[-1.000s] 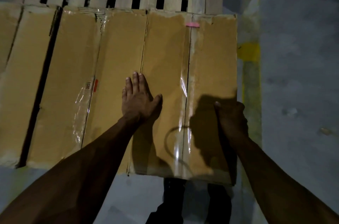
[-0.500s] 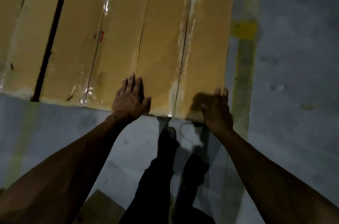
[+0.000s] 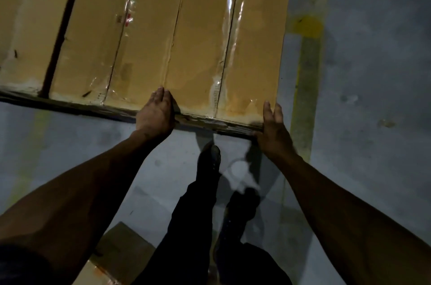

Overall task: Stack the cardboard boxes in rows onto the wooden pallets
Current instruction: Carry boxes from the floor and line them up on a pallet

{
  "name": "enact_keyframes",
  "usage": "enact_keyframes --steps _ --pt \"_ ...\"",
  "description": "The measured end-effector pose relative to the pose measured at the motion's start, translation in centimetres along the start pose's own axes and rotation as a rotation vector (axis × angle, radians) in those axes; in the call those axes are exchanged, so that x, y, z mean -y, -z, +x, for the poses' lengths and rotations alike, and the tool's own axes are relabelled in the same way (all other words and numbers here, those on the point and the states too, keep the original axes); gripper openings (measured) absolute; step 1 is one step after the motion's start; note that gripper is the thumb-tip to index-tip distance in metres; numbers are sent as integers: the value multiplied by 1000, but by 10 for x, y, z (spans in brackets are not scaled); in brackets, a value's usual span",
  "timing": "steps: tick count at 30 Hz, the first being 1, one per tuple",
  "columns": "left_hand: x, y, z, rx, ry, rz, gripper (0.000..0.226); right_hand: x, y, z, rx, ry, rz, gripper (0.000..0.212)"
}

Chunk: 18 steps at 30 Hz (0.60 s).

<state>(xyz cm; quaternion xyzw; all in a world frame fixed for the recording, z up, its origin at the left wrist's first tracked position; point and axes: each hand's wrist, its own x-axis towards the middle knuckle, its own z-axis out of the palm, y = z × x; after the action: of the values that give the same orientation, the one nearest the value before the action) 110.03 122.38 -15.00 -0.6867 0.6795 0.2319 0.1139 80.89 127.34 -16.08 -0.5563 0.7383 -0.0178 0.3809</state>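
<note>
A row of taped brown cardboard boxes lies side by side across the top of the head view. The rightmost box (image 3: 251, 35) has clear tape along its seam. My left hand (image 3: 157, 113) rests with straight fingers on the near edge of that box, at its left corner. My right hand (image 3: 272, 126) presses flat against the near right corner, fingers pointing up. The neighbouring box (image 3: 144, 35) sits tight against it on the left. The pallet beneath is hidden by the boxes.
Grey concrete floor (image 3: 373, 98) lies to the right, with a yellow painted line (image 3: 305, 88) beside the stack. My dark-trousered legs (image 3: 205, 203) stand just before the boxes. Another cardboard box (image 3: 116, 254) lies on the floor at the lower left.
My hands slid back from the top of the rightmost box to its near edge. The view moved back, so the pallet slats at the far side left the frame.
</note>
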Motion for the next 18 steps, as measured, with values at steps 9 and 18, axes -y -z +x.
enact_keyframes --steps 9,18 --pt "-4 -1 4 -52 -3 76 46 9 -7 8 -70 -96 -58 67" --pt "-37 -7 -13 116 228 -18 73 37 -13 -42 39 -161 -109 79"
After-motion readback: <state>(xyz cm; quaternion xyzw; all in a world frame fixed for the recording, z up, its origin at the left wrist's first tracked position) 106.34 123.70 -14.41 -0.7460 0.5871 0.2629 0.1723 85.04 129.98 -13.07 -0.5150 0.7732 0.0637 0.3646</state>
